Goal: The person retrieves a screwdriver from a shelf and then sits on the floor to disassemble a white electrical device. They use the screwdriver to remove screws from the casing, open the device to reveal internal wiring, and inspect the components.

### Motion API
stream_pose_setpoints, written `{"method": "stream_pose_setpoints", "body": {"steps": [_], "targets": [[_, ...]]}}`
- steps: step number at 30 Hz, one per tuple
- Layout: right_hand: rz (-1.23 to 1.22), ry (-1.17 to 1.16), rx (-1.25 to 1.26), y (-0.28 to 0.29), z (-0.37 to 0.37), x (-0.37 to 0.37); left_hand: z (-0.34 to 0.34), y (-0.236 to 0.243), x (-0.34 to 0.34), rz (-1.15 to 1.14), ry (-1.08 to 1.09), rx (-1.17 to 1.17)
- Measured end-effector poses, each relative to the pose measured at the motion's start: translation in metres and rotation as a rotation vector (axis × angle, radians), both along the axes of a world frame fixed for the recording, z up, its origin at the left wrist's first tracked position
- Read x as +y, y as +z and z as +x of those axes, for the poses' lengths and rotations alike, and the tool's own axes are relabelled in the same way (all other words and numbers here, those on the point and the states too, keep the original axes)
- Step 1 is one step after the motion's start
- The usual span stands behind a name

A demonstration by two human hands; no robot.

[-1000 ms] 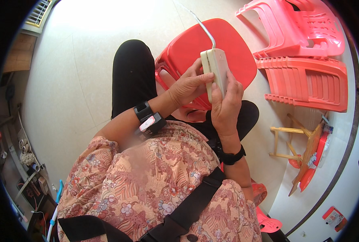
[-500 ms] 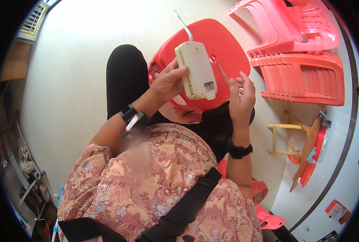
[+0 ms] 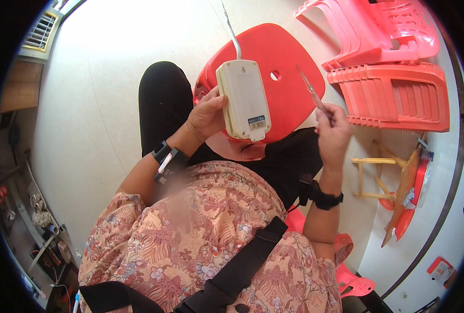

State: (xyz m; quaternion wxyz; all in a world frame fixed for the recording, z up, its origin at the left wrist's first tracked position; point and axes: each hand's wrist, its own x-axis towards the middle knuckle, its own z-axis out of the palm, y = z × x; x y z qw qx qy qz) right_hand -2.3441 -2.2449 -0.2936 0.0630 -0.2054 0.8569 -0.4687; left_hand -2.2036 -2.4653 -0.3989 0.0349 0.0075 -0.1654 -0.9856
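Note:
My left hand (image 3: 209, 112) is closed around the left edge of a cream, box-shaped power strip (image 3: 243, 96). Its flat back, with screw holes and a small label at the near end, faces up. A pale cord (image 3: 235, 39) runs from its far end. In my right hand (image 3: 334, 130) a slim screwdriver (image 3: 310, 88) with a see-through handle is pinched, its thin shaft pointing away and slightly left. The tip is apart from the power strip. Under both lies a red plastic stool (image 3: 286, 52) with a round hole in its seat.
Stacked pink-red plastic stools (image 3: 393, 99) stand at the right, with pink chairs (image 3: 367, 31) beyond them. A small wooden folding stand (image 3: 380, 163) is nearer on that side. Cluttered tools and cords (image 3: 44, 219) line the left edge.
My right hand, with fingers loose near the screwdriver over the stool, now grips it and has moved right. The power strip has shifted slightly left and turned flatter, back up.

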Motion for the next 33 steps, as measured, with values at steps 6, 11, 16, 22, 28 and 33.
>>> {"method": "stream_pose_setpoints", "body": {"steps": [6, 11, 16, 22, 28, 33], "targets": [[-0.151, 0.214, 0.169, 0.058, 0.034, -0.006, 0.005, -0.003, 0.017, -0.05, -0.119, 0.009], [-0.294, 0.138, 0.322, 0.059, 0.045, -0.016, 0.007, -0.008, 0.024, -0.02, -0.204, 0.012], [-0.309, 0.209, 0.294, 0.054, 0.052, -0.021, 0.006, -0.007, 0.031, 0.006, -0.252, 0.035], [-0.191, 0.262, 0.424, 0.054, 0.051, -0.027, 0.006, -0.001, 0.033, 0.001, -0.285, 0.02], [-0.113, 0.256, 0.47, 0.065, 0.058, -0.032, 0.007, 0.005, 0.035, -0.01, -0.275, 0.006], [-0.063, 0.346, 0.546, 0.071, 0.064, -0.038, 0.009, 0.007, 0.035, -0.041, -0.264, -0.015]]}}
